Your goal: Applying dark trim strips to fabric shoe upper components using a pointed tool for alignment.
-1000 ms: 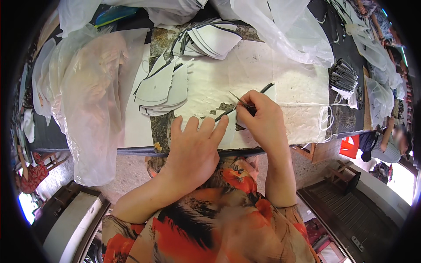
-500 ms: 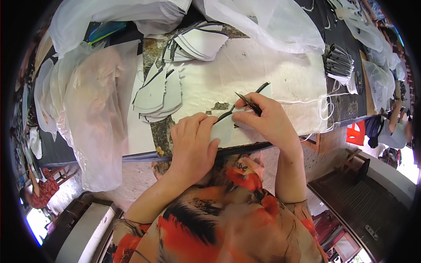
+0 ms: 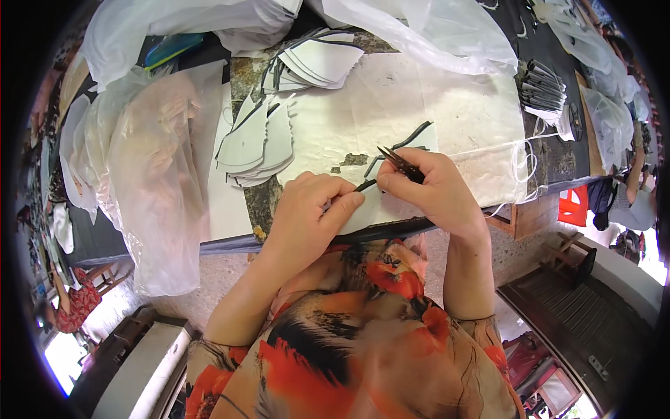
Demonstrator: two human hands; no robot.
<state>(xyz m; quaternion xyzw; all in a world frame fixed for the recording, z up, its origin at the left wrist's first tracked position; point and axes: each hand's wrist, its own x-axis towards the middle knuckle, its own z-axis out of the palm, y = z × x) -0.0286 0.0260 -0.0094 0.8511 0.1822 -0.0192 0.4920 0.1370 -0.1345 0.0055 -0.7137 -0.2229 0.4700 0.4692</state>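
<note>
The front edge of the black-covered table [image 3: 230, 244] runs just below both hands, and the white piece [image 3: 364, 214] being worked on lies close to it, between them. Beyond the hands, the white sheet [image 3: 447, 98] gives a broad open stretch, bounded by the fanned stacks [image 3: 244, 145] on the left and a plastic bag [image 3: 447, 38] at the far side; a loose white cord [image 3: 516, 166] trails near its right end. The white piece is pale and flat, partly covered by the fingers, with a black strip [image 3: 364, 185] along its upper edge. The left hand [image 3: 317, 209] has thumb and forefinger pinched narrow on it at the strip. The right hand [image 3: 429, 183] curls around dark pointed snips [image 3: 403, 165], tips aimed up and left; whether its fingertips also grip the strip cannot be told. Counted: one white piece at the hands, one pair of snips, two fanned stacks of black-edged pieces, whose overlapping layers cannot be counted, one upright bundle [image 3: 544, 94] at the right, and one red stool [image 3: 574, 206] beyond the table.
</note>
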